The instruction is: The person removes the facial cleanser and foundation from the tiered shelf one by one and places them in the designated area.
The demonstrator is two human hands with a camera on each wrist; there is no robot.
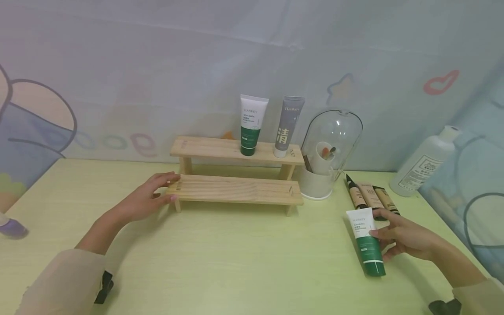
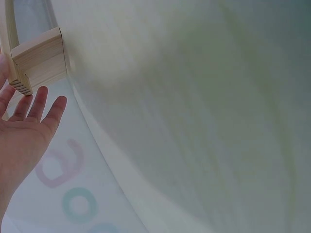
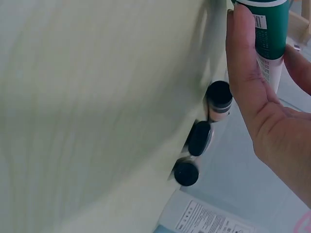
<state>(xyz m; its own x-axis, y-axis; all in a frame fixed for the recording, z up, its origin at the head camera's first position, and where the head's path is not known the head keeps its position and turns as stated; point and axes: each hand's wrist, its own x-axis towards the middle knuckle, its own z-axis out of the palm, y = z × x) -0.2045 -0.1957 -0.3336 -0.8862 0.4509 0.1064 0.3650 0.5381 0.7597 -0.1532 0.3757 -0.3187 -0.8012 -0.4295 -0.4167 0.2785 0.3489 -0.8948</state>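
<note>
A white-and-green squeeze tube point(image 1: 368, 243) is held by my right hand point(image 1: 409, 238), thumb on one side and fingers on the other. In the right wrist view the tube point(image 3: 270, 34) shows its green part and printed back. My left hand point(image 1: 143, 197) grips the left end of the lower board of a two-step wooden stand point(image 1: 236, 189), thumb at the front edge and a finger at the back corner. In the left wrist view other fingers stretch out by the board's end point(image 2: 22, 80). On the upper step stand another white-and-green tube point(image 1: 252, 124) and a grey tube point(image 1: 289, 127).
Right of the stand is a white holder with a clear dome point(image 1: 334, 135) and brushes inside. Several small cosmetic tubes point(image 1: 372, 197) lie beyond my right hand. A white bottle point(image 1: 425, 162) stands at the back right, and a purple object point(image 1: 13, 228) sits at the left edge.
</note>
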